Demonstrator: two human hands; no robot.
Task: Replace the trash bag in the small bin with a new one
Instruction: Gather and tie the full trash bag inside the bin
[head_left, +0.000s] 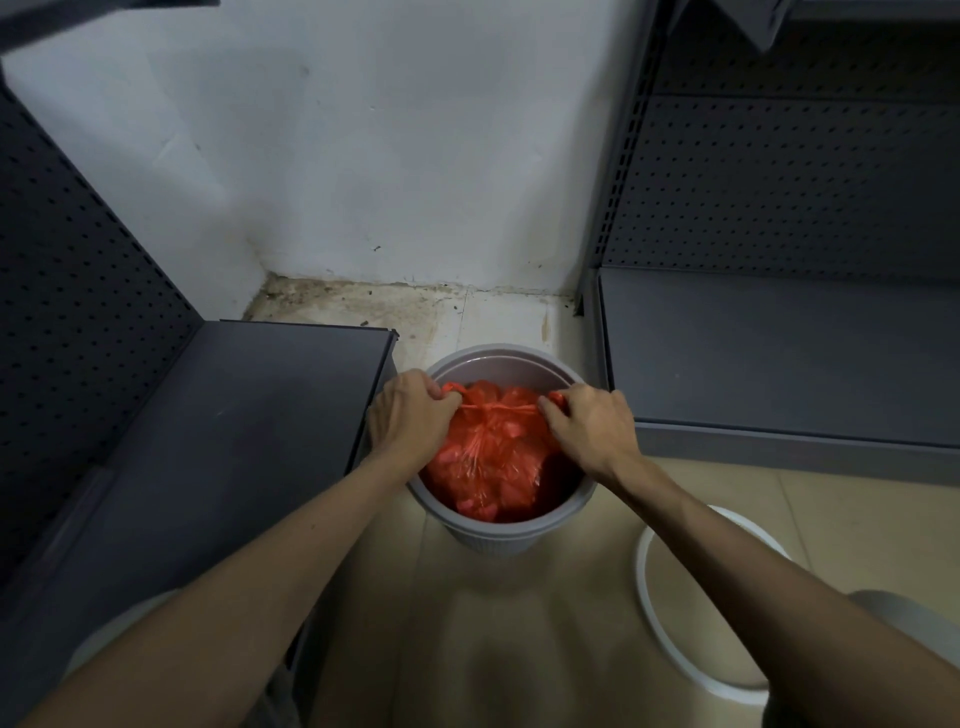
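Both hands pull a knot tight on the red bag in the bin.

The left hand (410, 410) and right hand (589, 423) each pinch one end of the bag (491, 457), the knot stretched between them. The bag sits inside the grey bin (488, 535) under both hands. A white ring (670, 644) lies on the floor below the right forearm.

Both bare forearms are reaching forward and down, converging toward the middle, as the left hand (410, 415) and the right hand (589, 423) are facing each other knuckles-up, fingers curled tight, each pinching one end of a red bag (488, 457).
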